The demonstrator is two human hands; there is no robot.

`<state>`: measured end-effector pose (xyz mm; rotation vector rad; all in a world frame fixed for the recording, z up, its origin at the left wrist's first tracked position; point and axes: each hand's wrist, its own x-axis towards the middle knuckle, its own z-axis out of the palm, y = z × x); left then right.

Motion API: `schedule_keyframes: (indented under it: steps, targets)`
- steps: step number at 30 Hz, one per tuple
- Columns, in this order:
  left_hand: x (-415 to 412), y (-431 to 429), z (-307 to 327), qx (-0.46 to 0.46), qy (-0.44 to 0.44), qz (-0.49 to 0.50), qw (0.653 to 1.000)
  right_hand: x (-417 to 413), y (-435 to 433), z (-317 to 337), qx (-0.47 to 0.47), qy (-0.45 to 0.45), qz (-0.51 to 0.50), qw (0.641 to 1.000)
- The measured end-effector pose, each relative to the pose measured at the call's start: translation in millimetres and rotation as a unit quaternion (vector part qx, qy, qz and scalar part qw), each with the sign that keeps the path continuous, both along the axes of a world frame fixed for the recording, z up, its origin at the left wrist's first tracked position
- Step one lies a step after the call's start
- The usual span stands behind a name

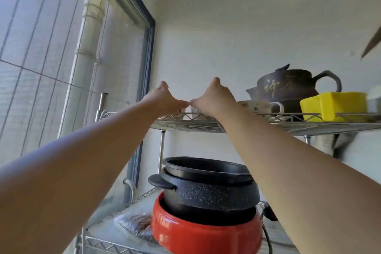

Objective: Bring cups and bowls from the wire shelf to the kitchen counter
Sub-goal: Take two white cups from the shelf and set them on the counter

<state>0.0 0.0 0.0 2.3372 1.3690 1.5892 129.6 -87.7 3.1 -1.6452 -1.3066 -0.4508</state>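
Both my arms reach up to the top wire shelf (206, 125). My left hand (165, 99) and my right hand (212, 97) sit side by side at the shelf's left end, thumb tips almost touching. Each hand arches over a small pale cup: one cup (178, 112) under the left, another cup (195, 114) under the right. The thumbs lie on the cups' near sides, and the fingers are hidden behind the hands. Just right of my right hand stands a speckled cup with a handle (266, 107).
A dark clay teapot (288, 86) and a yellow sponge block (334, 105) stand on the top shelf to the right. Below, a black pot (210, 187) sits in a red cooker base (206, 235) on the lower shelf. A window (51, 57) runs along the left.
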Motion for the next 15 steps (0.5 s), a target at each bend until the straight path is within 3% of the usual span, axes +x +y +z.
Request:
schedule_keyframes:
  steps: [9, 15]
  targets:
    - [1.5, 10.5, 3.8, -0.094, -0.006, 0.005, 0.996, -2.9, 21.0, 14.1, -0.105, 0.044, -0.078, 0.99]
    - [1.5, 18.2, 1.3, -0.089, -0.059, -0.043, 0.993, 0.3, 19.1, 12.7, -0.055, 0.063, -0.05, 0.995]
